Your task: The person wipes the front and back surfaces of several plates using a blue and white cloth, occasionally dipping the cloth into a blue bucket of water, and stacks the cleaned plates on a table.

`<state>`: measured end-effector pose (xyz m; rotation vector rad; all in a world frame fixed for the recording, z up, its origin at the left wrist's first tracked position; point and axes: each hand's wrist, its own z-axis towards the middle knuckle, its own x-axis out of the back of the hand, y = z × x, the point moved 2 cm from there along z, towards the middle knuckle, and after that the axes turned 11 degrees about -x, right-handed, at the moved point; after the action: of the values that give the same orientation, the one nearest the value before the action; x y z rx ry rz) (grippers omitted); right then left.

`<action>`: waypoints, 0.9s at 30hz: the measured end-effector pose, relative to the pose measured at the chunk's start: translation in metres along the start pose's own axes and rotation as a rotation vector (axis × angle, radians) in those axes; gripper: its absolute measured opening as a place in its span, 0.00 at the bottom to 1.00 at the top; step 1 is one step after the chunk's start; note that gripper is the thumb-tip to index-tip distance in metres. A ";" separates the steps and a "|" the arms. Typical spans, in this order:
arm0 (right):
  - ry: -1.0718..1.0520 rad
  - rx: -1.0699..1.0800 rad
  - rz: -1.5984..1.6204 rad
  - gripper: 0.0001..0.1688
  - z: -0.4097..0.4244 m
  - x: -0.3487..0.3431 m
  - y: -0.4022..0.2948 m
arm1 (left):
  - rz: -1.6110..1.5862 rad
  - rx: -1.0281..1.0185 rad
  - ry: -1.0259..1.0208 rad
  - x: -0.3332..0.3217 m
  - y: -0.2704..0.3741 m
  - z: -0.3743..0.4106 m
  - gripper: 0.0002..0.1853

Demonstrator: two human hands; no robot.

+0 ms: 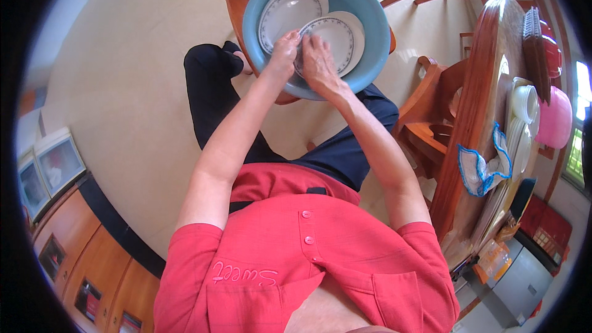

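Observation:
A round blue plastic basin (pixel 375 55) rests on a wooden chair, holding several white plates with patterned rims. My left hand (pixel 285 53) grips the near left rim of a patterned plate (pixel 340 41), thumb on top. On the left part of that same plate lies my right hand (pixel 319 62), fingers extended and slightly blurred; whether it holds anything cannot be told. Under this plate another white plate (pixel 358 27) shows at the right edge. Farther left in the basin lies a patterned plate (pixel 289 11), partly overlapped by the others.
On my right stands a wooden table (pixel 476 78) with a blue-edged cloth (pixel 483 171), stacked white dishes (pixel 518 141) and a pink bowl (pixel 555 118) by its far side. A wooden armchair (pixel 425 92) is beside it. Wooden cabinets (pixel 92 259) stand at the lower left.

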<state>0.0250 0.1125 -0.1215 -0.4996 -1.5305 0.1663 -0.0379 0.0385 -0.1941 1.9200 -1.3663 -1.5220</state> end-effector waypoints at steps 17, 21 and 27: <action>0.118 -0.059 -0.002 0.25 0.008 -0.005 0.006 | -0.141 0.054 -0.084 -0.003 0.000 -0.002 0.13; 0.220 -0.132 -0.128 0.24 0.031 0.005 0.055 | -0.168 0.095 -0.081 -0.013 0.000 -0.004 0.13; -0.153 -0.322 -0.366 0.25 0.002 0.007 0.066 | -0.229 0.079 -0.089 -0.009 0.000 -0.004 0.12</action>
<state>0.0365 0.1741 -0.1424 -0.4570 -1.7819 -0.3372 -0.0335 0.0450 -0.1877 2.1431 -1.2967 -1.6996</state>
